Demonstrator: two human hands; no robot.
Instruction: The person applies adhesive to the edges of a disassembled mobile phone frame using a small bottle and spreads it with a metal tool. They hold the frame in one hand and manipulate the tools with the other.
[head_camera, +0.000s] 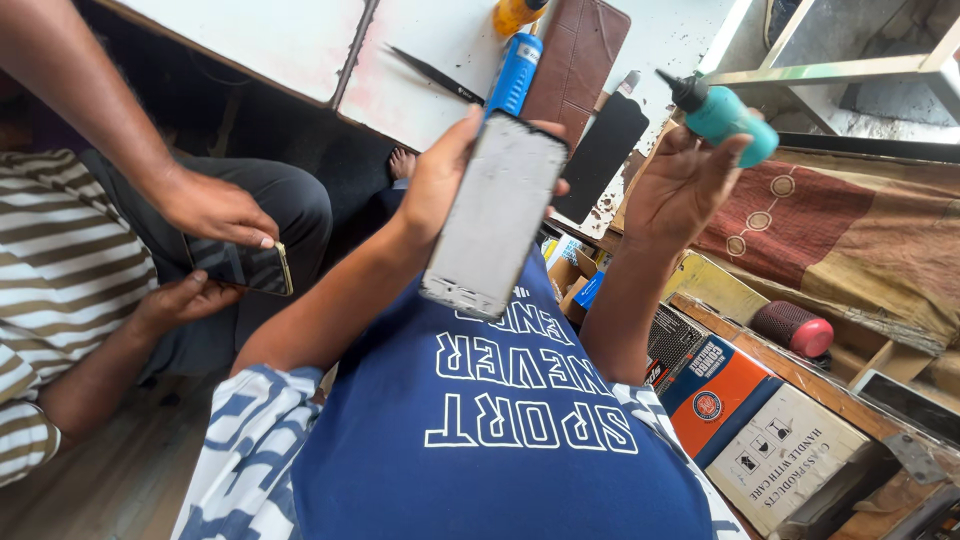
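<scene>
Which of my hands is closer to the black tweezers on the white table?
Left. Your left hand, holding the phone frame, sits just below the black tweezers. Your right hand, gripping the teal bottle, is well off to their right.

head cam | looks steeply down, rotated | close over worktable (300, 40)

The left hand (440, 185) lies mostly behind the grey phone frame (493, 218), so only the thumb and some fingertips show at its edges. The teal glue bottle (722, 113) covers the fingertips of the right hand (680, 185). A seated person's hands (205, 245) hide most of a dark phone (245, 267) (the person's head and far shoulder are cut off by the left edge). The orange-and-white boxes (760, 440) run out of view at the bottom right.
</scene>
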